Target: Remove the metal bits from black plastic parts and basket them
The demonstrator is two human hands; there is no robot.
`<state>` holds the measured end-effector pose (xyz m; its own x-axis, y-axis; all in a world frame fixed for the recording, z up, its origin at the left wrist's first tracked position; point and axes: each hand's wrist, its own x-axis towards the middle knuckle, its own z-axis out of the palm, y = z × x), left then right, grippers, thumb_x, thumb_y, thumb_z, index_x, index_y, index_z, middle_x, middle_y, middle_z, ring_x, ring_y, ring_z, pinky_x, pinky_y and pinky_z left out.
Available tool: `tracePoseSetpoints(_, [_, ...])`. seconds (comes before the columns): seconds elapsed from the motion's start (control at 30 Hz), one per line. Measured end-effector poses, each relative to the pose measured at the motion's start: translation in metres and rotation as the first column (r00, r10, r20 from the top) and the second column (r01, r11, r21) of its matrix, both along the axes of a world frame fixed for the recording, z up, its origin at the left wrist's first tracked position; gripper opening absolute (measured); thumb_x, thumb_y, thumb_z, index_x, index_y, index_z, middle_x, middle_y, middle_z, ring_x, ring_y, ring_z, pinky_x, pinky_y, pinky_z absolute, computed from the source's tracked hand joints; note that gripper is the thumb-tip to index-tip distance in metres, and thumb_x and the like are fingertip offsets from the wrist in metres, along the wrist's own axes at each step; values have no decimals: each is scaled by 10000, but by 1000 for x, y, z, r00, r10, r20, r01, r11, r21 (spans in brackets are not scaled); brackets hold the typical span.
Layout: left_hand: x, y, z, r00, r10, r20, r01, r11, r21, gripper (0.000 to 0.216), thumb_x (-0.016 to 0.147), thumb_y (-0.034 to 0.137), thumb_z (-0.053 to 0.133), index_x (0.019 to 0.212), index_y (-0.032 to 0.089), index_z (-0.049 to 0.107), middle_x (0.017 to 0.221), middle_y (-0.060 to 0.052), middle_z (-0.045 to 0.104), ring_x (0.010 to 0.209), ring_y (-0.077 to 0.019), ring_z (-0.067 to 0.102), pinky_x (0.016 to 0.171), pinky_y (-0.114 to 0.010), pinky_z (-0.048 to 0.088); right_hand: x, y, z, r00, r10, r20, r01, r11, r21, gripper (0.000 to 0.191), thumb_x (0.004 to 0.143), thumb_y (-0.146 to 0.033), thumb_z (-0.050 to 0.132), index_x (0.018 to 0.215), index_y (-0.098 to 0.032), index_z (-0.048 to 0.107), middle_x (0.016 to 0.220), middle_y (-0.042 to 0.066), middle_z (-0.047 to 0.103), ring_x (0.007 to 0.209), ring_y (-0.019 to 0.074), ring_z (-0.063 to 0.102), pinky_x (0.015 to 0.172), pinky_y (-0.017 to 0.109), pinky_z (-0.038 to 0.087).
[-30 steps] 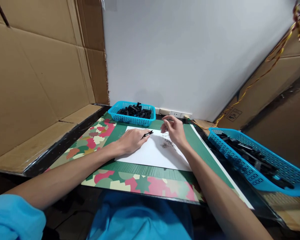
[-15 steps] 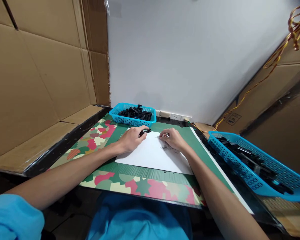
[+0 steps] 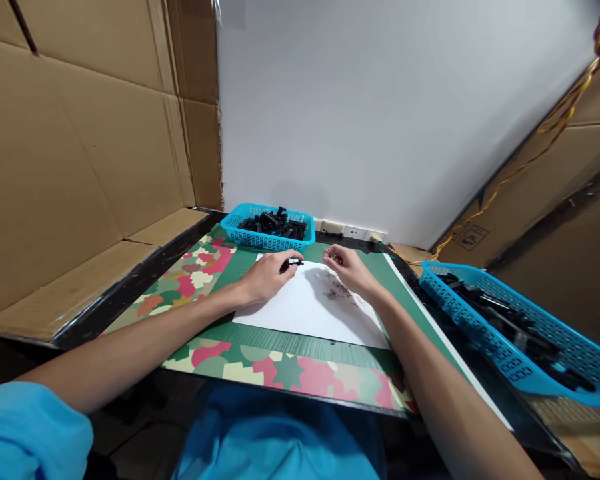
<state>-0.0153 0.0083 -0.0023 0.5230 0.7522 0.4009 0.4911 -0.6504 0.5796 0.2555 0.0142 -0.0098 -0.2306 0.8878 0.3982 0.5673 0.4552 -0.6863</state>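
Observation:
My left hand (image 3: 269, 275) rests on the white sheet of paper (image 3: 307, 308) and is closed round a small black part (image 3: 293, 263) whose tip points right. My right hand (image 3: 349, 268) hovers a little to the right of it, fingertips pinched on something tiny that I cannot make out. Just below that hand, a small heap of dark little pieces (image 3: 336, 291) lies on the paper. The two hands are close but apart.
The paper lies on a green mat (image 3: 410, 293) over a camouflage-patterned cover (image 3: 190, 277). A blue basket (image 3: 240, 235) of black parts stands at the back, a larger blue basket (image 3: 485, 327) at the right. Cardboard walls enclose the left side.
My right hand dipped down onto the heap of small pieces, then lifted slightly with its fingertips pinched. My left hand shifted a little forward with the black part.

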Motion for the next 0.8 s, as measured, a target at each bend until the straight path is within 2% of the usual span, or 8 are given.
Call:
tracePoseSetpoints(0.13, [1,0,1,998,-45,35,45,999,11,347,1058,307,497,1260,242,771,1255,-65,790,1097,-250,728,973,-399,545,-14,-8,10,978,106,-179,-116,992,-48,300,984,-509,642,930,-214,662,859,47,670,749,190,548,681,315,447])
tracePoseSetpoints(0.27, [1,2,-4,997,-66,36,66,998,0,349,1057,299,506,1293,242,756,1314,-58,772,1186,-252,713,1030,-407,535,-29,-14,13,965,121,-235,-140,988,-68,369,968,-575,660,905,-211,656,817,38,625,725,181,509,645,308,431])
tracePoseSetpoints(0.43, [1,3,-9,999,-33,-1,33,999,16,364,1078,351,500,1340,244,728,1341,-78,755,1201,-265,705,1042,-429,529,-39,-23,16,947,136,-290,-192,966,-173,338,977,-540,660,874,-222,613,786,10,556,683,160,446,609,291,367])
tracePoseSetpoints(0.53, [1,0,-8,999,-17,-33,19,998,52,389,1085,428,505,1351,239,717,1290,-93,765,1145,-269,709,1005,-428,527,-45,-25,14,939,152,-307,-222,952,-210,336,961,-543,681,880,-227,601,802,5,542,686,159,434,605,289,353])
tracePoseSetpoints(0.6, [2,-2,-6,998,-13,-65,18,997,75,394,1092,455,488,1302,232,736,1181,-94,782,1053,-260,712,935,-407,527,-49,-25,12,941,154,-303,-222,953,-205,347,959,-557,680,896,-224,608,813,6,534,694,161,432,598,285,350])
tracePoseSetpoints(0.7, [2,-4,-4,995,5,-105,6,995,97,397,1104,445,452,1193,225,770,1027,-82,773,929,-241,690,827,-369,499,-52,-23,8,953,156,-260,-200,968,-153,364,977,-569,650,909,-215,606,805,3,523,705,163,437,608,281,361])
tracePoseSetpoints(0.8, [1,-2,-5,995,11,-101,-1,995,96,396,1103,440,448,1137,229,782,987,-72,769,878,-229,675,783,-352,462,-52,-22,6,981,133,-143,-143,988,-61,343,1010,-533,604,909,-205,595,802,7,553,718,168,466,641,286,377])
